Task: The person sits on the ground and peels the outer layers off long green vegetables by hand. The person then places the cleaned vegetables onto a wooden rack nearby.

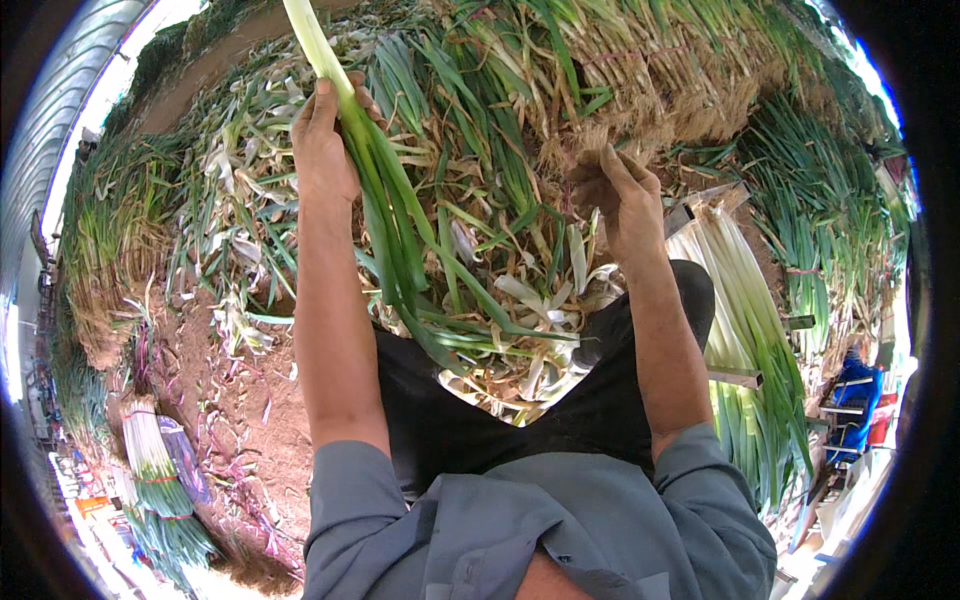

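Observation:
My left hand (pixel 330 135) is closed around a large leek or Welsh onion (pixel 390 202), where its pale shank turns green. The white end points up and out past the top edge of the view, and the green leaves hang down towards my lap. My right hand (pixel 619 191) is apart from it, to the right, with curled fingers that hold nothing I can see. Below and to the right of that hand, cleaned white-and-green stalks (pixel 739 285) lie side by side on a metal rack (pixel 735 376).
Peeled leaves and skins (pixel 525 292) litter the ground before me. Unpeeled bundles with roots (pixel 645 82) lie at the top right, more stalks (pixel 840 217) at the far right. Tied bundles (pixel 154 457) lie at the lower left beside bare reddish soil (pixel 247 412).

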`<state>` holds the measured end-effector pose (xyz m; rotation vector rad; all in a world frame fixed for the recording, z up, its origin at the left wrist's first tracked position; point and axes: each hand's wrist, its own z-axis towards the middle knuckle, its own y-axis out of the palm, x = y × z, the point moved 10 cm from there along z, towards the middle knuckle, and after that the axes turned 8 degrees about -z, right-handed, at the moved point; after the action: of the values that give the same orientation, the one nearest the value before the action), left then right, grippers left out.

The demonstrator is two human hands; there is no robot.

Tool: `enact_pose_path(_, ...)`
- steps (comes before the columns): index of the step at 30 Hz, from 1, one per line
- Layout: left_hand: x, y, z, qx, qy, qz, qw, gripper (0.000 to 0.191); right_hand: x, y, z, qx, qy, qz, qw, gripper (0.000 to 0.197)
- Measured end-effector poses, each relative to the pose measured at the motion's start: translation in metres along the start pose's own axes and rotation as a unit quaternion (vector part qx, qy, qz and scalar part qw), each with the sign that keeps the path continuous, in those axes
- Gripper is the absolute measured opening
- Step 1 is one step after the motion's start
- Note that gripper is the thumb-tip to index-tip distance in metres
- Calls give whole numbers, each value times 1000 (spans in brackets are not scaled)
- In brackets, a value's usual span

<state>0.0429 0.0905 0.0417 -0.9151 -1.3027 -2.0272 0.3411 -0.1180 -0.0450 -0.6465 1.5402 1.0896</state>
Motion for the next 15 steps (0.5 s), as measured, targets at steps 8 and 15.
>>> enact_pose_path(8,-44,7,-3,29,-80,13,996,42,9,33,2,-11,-175,-400,899,44)
enact_pose_path(15,-82,102,-47,-151,-126,-21,980,58,37,132,-24,-140,-70,-139,978,61)
